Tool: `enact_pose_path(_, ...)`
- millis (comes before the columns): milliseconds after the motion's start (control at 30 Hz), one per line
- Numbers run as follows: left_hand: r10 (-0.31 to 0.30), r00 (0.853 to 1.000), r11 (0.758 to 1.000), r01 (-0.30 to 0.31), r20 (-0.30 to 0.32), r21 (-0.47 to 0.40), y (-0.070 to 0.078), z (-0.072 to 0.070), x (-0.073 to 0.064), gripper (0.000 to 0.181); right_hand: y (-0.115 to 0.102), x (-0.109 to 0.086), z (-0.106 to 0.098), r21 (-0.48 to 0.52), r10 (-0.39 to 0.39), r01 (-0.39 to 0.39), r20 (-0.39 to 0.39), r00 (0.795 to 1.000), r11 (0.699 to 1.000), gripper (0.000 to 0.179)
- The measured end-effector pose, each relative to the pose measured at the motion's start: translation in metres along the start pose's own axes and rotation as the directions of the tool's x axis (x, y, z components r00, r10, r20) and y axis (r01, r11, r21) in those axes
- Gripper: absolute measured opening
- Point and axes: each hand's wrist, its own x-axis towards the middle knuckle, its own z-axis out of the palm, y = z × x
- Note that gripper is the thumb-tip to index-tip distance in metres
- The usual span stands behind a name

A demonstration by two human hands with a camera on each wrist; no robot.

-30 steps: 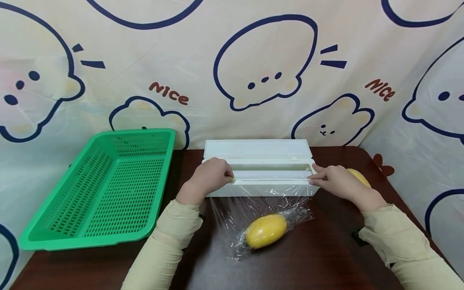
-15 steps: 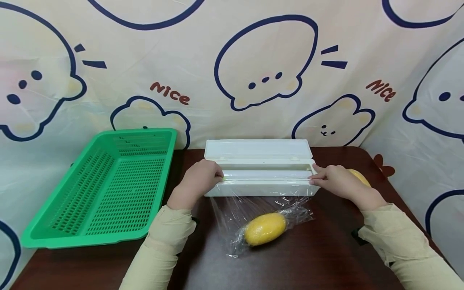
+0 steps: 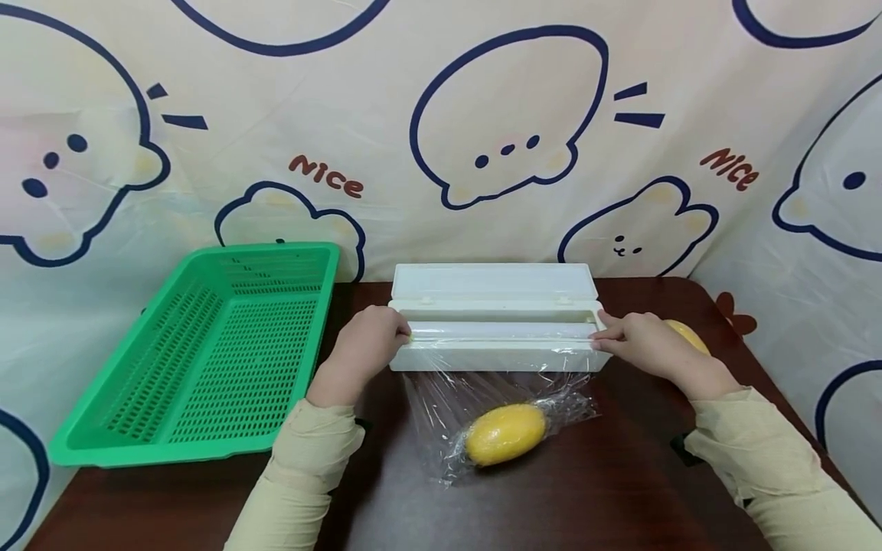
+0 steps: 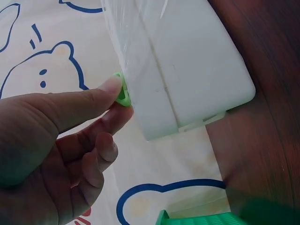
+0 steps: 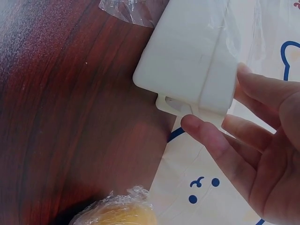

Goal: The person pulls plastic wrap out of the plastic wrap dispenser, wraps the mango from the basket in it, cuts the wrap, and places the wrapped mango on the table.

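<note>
A white cling film dispenser [image 3: 496,358] stands with its lid raised and a roll of film [image 3: 506,330] inside. My left hand [image 3: 367,344] pinches a small green slide cutter [image 4: 123,93] at the left end of the box's front rim. At the opposite end, my right hand [image 3: 637,344] grips the box, thumb on the rim and fingers against the end wall [image 5: 187,101]. Clear film [image 3: 430,405] spreads over the front and down to the table. On the table in front lies a yellow oval fruit [image 3: 506,434] wrapped in film, twisted at both sides.
A green perforated basket [image 3: 318,337] stands at the left on the dark wooden table [image 3: 551,505]. Behind my right hand is another yellow fruit [image 3: 687,335], film-wrapped in the right wrist view. A printed cloth [image 3: 386,222] hangs behind the table.
My left hand has slid the green cutter leftward along the rim to the box's left end. My right hand keeps its hold; the wrapped fruit in front has barely shifted.
</note>
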Motion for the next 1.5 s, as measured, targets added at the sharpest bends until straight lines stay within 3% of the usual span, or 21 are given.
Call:
enact_pose_path(167, -0.051, 0.999, 0.999, 0.051, -0.008, -0.003, -0.001, -0.002, -0.004, 0.005, -0.001, 0.002, 0.001, 0.006, -0.019, 0.019, 0.001, 1.0, 1.0, 0.032)
enact_pose_path(533, -0.066, 0.998, 0.998, 0.066, -0.012, -0.006, -0.004, -0.008, -0.007, 0.006, -0.006, 0.004, -0.001, 0.008, -0.007, 0.007, 0.002, 1.0, 1.0, 0.033)
enact_pose_path(800, -0.046, 0.999, 0.999, 0.046, 0.01, -0.012, -0.006, -0.007, -0.007, 0.018, -0.007, 0.004, -0.003, 0.001, -0.006, 0.006, 0.006, 1.0, 1.0, 0.033)
enact_pose_path(1133, -0.037, 0.999, 0.999, 0.038, -0.02, 0.032, -0.005, -0.003, -0.003, 0.023, -0.001, -0.002, -0.002, 0.006, 0.028, -0.028, 0.003, 1.0, 1.0, 0.033)
enact_pose_path(1333, -0.123, 0.992, 0.992, 0.123, -0.015, 0.007, -0.002, -0.003, -0.006, 0.021, -0.001, -0.002, 0.002, 0.026, 0.021, -0.021, 0.008, 1.0, 0.999, 0.033)
enact_pose_path(1500, -0.148, 0.989, 0.989, 0.148, -0.028, 0.004, 0.004, -0.004, -0.006, 0.021, 0.001, -0.004, 0.001, 0.011, 0.014, -0.014, -0.008, 1.0, 1.0, 0.033)
